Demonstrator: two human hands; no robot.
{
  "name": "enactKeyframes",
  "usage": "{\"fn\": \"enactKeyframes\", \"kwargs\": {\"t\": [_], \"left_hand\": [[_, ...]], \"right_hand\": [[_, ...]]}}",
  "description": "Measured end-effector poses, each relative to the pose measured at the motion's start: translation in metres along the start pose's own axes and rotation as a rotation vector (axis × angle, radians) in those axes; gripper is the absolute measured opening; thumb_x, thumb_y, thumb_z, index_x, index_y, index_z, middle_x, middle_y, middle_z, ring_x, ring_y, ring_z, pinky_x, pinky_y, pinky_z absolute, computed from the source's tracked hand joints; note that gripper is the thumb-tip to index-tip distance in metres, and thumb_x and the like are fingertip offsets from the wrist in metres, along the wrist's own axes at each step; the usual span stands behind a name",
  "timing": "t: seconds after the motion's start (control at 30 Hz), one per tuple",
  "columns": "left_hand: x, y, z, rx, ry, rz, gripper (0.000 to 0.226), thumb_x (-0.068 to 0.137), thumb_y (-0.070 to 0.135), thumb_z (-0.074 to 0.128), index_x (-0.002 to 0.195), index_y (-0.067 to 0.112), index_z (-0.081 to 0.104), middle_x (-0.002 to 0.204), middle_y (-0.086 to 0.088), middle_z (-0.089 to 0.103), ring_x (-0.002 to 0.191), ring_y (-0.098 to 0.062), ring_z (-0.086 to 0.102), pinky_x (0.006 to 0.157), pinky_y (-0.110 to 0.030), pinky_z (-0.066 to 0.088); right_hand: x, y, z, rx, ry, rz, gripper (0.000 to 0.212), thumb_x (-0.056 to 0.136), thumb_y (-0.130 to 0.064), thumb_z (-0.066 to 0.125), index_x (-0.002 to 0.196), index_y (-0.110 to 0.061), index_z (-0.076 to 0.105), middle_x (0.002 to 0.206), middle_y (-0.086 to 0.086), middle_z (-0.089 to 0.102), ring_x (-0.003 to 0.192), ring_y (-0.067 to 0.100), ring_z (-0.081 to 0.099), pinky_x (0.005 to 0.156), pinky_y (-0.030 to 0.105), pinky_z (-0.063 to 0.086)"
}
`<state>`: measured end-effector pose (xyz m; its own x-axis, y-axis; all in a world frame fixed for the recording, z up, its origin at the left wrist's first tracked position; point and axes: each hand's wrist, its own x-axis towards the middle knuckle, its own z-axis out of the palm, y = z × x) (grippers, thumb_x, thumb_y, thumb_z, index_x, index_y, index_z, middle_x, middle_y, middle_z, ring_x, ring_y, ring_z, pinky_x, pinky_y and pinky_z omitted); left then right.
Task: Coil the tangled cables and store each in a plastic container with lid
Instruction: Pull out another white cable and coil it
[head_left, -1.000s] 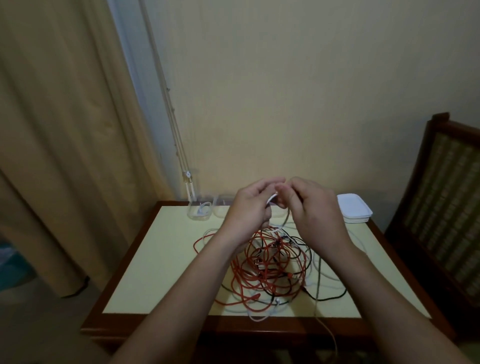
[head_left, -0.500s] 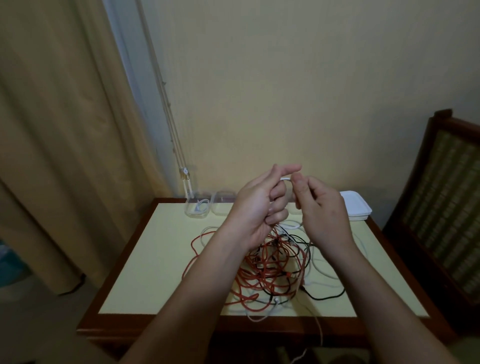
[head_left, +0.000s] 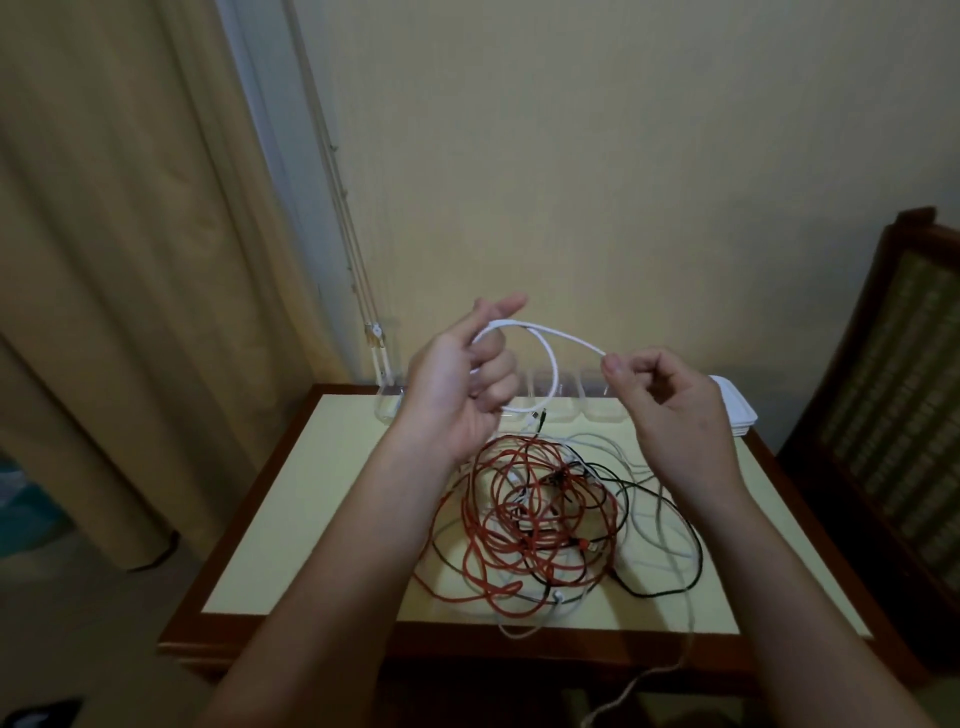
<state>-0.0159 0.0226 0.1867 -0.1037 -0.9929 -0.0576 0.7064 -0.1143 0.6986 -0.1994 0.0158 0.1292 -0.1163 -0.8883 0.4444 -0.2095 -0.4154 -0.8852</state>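
Above the tangle (head_left: 540, 514), white cable (head_left: 566, 339) pinched by left hand (head_left: 462, 387) and right hand (head_left: 670, 408), clear containers (head_left: 592, 402) partly hidden behind.

two bare forearms enter from the bottom edge of the frame, the left forearm (head_left: 353, 561) at lower centre-left and the right forearm (head_left: 769, 571) at the lower right. both are uncovered along all of their visible length, broad at the frame edge and narrowing towards the wrists. the left hand (head_left: 457, 384) shows smooth skin with faint creases where the wrist meets the heel of the palm. the right hand (head_left: 670, 405) shows low knuckle ridges and soft folds across its back, and a short, trimmed thumbnail (head_left: 614, 370) at its upper left. the dim light leaves finer detail on the fingers unclear.
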Motion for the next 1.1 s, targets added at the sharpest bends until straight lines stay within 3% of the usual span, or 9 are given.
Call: {"fn": "enactKeyframes", "kwargs": {"t": [0.2,0.33,0.47,0.57,0.7,0.8,0.9,1.03,1.1], "left_hand": [[0.007,0.027,-0.020,-0.166,0.105,0.125,0.036,0.097,0.009,0.029,0.106,0.002,0.063,0.046,0.008,0.022,0.032,-0.005,0.017,0.032,-0.019,0.010],[0.013,0.017,-0.022,-0.100,0.112,0.160,0.037,0.098,0.007,0.031,0.120,-0.001,0.059,0.050,0.008,0.028,0.035,-0.005,0.021,0.033,-0.018,0.014],[0.017,0.000,-0.022,0.188,0.106,0.240,0.033,0.104,0.007,0.041,0.131,-0.002,0.055,0.065,0.003,0.054,0.047,-0.007,0.044,0.044,-0.019,0.030],[0.014,-0.015,-0.015,0.392,0.041,0.273,0.029,0.107,0.010,0.041,0.132,-0.001,0.052,0.068,-0.003,0.065,0.063,-0.015,0.066,0.052,-0.018,0.047],[0.015,-0.032,-0.011,0.624,-0.068,0.273,0.034,0.108,0.012,0.038,0.140,0.002,0.045,0.073,-0.002,0.073,0.074,-0.016,0.072,0.066,-0.020,0.056],[0.014,-0.042,-0.009,0.765,-0.104,0.228,0.035,0.109,0.013,0.038,0.142,0.006,0.046,0.069,0.002,0.068,0.056,-0.012,0.065,0.053,-0.020,0.051],[0.010,-0.048,-0.007,0.868,-0.118,0.160,0.031,0.109,0.017,0.038,0.133,0.012,0.057,0.060,0.006,0.054,0.041,-0.008,0.038,0.041,-0.019,0.029],[0.004,-0.046,0.002,0.581,-0.178,-0.042,0.030,0.108,0.017,0.038,0.122,0.009,0.064,0.054,0.008,0.032,0.041,-0.003,0.021,0.040,-0.019,0.013],[0.003,-0.043,0.005,0.409,-0.199,-0.104,0.030,0.106,0.019,0.042,0.119,0.007,0.066,0.053,0.009,0.025,0.039,-0.001,0.017,0.039,-0.018,0.008]], "right_hand": [[0.005,0.033,-0.029,-0.088,0.088,0.078,0.014,0.091,-0.034,0.075,0.085,-0.024,0.068,0.074,-0.009,0.063,0.069,0.012,0.053,0.068,0.032,0.042],[0.001,0.034,-0.032,-0.357,0.040,-0.021,0.018,0.091,-0.030,0.073,0.076,-0.029,0.065,0.073,-0.013,0.064,0.062,0.006,0.054,0.059,0.018,0.040],[-0.004,0.027,-0.024,-0.548,-0.078,-0.252,0.014,0.094,-0.023,0.070,0.081,-0.023,0.068,0.072,-0.017,0.062,0.071,-0.006,0.055,0.064,0.019,0.037],[-0.006,0.020,-0.016,-0.524,-0.133,-0.342,0.016,0.096,-0.020,0.067,0.080,-0.019,0.068,0.071,-0.014,0.061,0.071,-0.004,0.055,0.064,0.010,0.035],[-0.009,0.011,-0.007,-0.467,-0.097,-0.362,0.024,0.096,-0.029,0.060,0.077,-0.016,0.068,0.058,-0.014,0.057,0.063,0.001,0.056,0.059,0.011,0.035],[-0.010,0.006,-0.004,-0.450,-0.049,-0.366,0.025,0.096,-0.028,0.059,0.075,-0.018,0.069,0.051,-0.020,0.046,0.055,-0.006,0.051,0.056,0.011,0.033],[-0.009,0.003,-0.003,-0.423,-0.003,-0.351,0.025,0.097,-0.028,0.059,0.076,-0.020,0.070,0.050,-0.022,0.047,0.054,-0.007,0.052,0.054,0.015,0.033],[-0.009,-0.004,-0.001,-0.296,0.036,-0.197,0.029,0.099,-0.039,0.061,0.086,-0.015,0.071,0.062,-0.008,0.060,0.057,0.007,0.052,0.053,0.020,0.038],[-0.010,-0.009,0.000,-0.200,0.031,-0.080,0.031,0.096,-0.048,0.057,0.094,-0.019,0.069,0.070,-0.010,0.062,0.059,0.003,0.050,0.054,0.018,0.036]]}}
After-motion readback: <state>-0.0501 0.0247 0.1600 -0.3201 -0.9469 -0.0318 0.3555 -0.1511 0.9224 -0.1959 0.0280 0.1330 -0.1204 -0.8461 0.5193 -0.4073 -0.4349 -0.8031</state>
